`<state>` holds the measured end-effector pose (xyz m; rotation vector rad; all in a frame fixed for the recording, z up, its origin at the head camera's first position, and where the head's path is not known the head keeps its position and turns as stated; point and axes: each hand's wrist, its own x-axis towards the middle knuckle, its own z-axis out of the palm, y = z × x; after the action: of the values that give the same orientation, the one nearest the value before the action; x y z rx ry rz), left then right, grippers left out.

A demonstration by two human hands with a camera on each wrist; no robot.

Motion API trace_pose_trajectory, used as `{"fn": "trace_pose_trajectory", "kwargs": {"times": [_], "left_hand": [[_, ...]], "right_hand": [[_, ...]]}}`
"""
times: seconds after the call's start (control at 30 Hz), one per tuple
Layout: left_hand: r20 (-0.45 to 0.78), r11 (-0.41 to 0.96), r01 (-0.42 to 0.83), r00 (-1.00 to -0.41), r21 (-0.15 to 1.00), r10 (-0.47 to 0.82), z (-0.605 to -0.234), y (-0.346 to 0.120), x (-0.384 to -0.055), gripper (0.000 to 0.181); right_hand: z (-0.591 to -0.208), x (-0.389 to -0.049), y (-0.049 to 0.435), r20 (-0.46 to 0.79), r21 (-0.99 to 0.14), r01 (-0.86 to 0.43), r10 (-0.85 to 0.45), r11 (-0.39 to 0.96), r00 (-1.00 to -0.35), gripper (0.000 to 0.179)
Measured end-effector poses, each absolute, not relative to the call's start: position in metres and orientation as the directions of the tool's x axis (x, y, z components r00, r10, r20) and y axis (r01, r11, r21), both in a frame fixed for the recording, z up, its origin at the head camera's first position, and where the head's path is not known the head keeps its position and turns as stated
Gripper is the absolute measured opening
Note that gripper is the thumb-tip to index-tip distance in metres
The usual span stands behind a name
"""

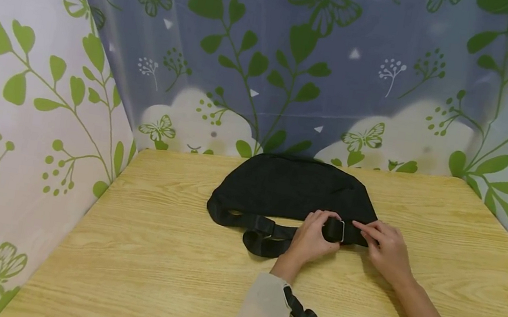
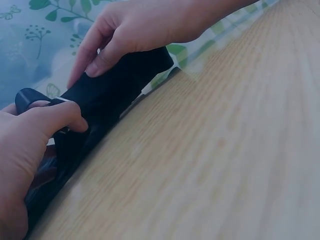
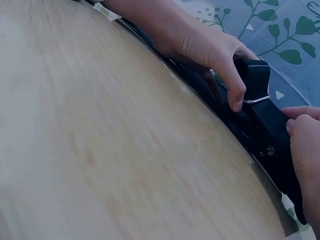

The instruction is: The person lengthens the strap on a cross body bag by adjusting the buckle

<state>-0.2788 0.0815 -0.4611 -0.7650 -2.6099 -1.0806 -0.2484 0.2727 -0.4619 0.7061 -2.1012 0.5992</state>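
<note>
A black waist bag point(image 1: 294, 186) lies on the wooden table, its strap point(image 1: 245, 220) running along the near side. My left hand point(image 1: 313, 237) grips this strap beside a metal slide buckle point(image 1: 343, 230), where the webbing stands up in a loop point(image 3: 255, 75). Just right of the buckle, my right hand point(image 1: 387, 250) pinches the strap's edge between thumb and forefinger. The right wrist view shows the left thumb close by the buckle. In the left wrist view the right hand point(image 2: 125, 35) reaches over the black webbing point(image 2: 107, 95) from above.
A slack fold of strap point(image 1: 263, 245) sits left of the left hand. The wooden table point(image 1: 146, 268) reaches back to a leaf-printed curtain point(image 1: 247, 71), with printed side panels at left and right. Black bands point(image 1: 302, 314) hang at both sleeves.
</note>
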Motion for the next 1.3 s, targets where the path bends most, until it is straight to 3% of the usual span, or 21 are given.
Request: {"fn": "trace_pose_trajectory", "kwargs": {"times": [0.33, 0.5, 0.67, 0.87, 0.97, 1.1, 1.3], "left_hand": [[0.437, 0.618, 0.514, -0.852, 0.595, 0.288, -0.4606, 0.0791, -0.2792, 0.050], [0.422, 0.599, 0.521, -0.851, 0.608, 0.313, -0.4610, 0.0790, -0.2786, 0.049], [0.420, 0.544, 0.576, -0.817, 0.610, 0.395, -0.4595, 0.0792, -0.2771, 0.049], [0.425, 0.506, 0.626, -0.777, 0.592, 0.464, -0.4607, 0.0797, -0.2777, 0.049], [0.423, 0.496, 0.635, -0.769, 0.592, 0.480, -0.4620, 0.0801, -0.2783, 0.049], [0.428, 0.494, 0.644, -0.761, 0.584, 0.486, -0.4618, 0.0805, -0.2785, 0.048], [0.435, 0.523, 0.644, -0.764, 0.558, 0.477, -0.4609, 0.0807, -0.2771, 0.049]], "right_hand": [[-0.4604, -0.2455, 0.2765, 0.814, -0.310, -0.474, -0.027, 0.824, -0.580, 0.027], [-0.4598, -0.2437, 0.2777, 0.787, -0.359, -0.439, 0.014, 0.823, -0.617, 0.025], [-0.4607, -0.2429, 0.2788, 0.771, -0.310, -0.455, -0.059, 0.835, -0.634, 0.026], [-0.4620, -0.2456, 0.2784, 0.780, -0.132, -0.569, -0.269, 0.812, -0.565, 0.018], [-0.4628, -0.2474, 0.2782, 0.770, -0.076, -0.604, -0.338, 0.793, -0.541, 0.028], [-0.4629, -0.2491, 0.2774, 0.761, -0.066, -0.623, -0.364, 0.780, -0.537, 0.038], [-0.4617, -0.2476, 0.2754, 0.773, -0.146, -0.613, -0.297, 0.777, -0.560, 0.016]]}}
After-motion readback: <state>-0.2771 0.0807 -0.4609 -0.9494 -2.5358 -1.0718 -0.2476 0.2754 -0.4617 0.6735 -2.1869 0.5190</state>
